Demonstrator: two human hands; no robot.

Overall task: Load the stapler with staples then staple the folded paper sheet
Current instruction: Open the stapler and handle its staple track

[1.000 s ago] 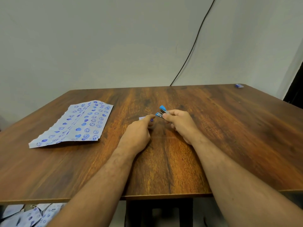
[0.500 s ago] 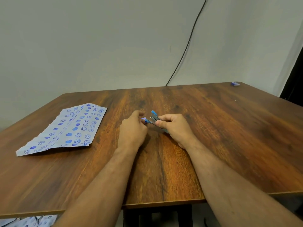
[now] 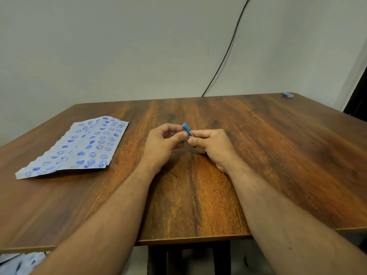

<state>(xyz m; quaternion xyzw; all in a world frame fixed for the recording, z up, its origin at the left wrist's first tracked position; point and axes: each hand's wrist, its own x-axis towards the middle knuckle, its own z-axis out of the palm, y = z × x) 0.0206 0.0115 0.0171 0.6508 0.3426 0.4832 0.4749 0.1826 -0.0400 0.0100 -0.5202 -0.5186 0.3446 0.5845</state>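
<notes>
A small blue stapler (image 3: 186, 129) is held just above the middle of the wooden table (image 3: 278, 155), its blue top tilted up and open. My right hand (image 3: 213, 147) grips its rear end between thumb and fingers. My left hand (image 3: 161, 147) meets it from the left, thumb and forefinger pinched on a small blue piece at the stapler's front; what exactly they pinch is mostly hidden. The folded paper sheet (image 3: 79, 149), white with blue smileys and hearts, lies flat on the table to the left, clear of both hands.
A small blue box (image 3: 288, 95) lies at the table's far right corner. A black cable (image 3: 224, 56) runs down the wall behind the table. More patterned paper (image 3: 19, 262) lies on the floor at the lower left.
My left hand has lifted off the table and closed in on the front of the stapler. The right hand has kept its hold on the stapler, turning it slightly.
</notes>
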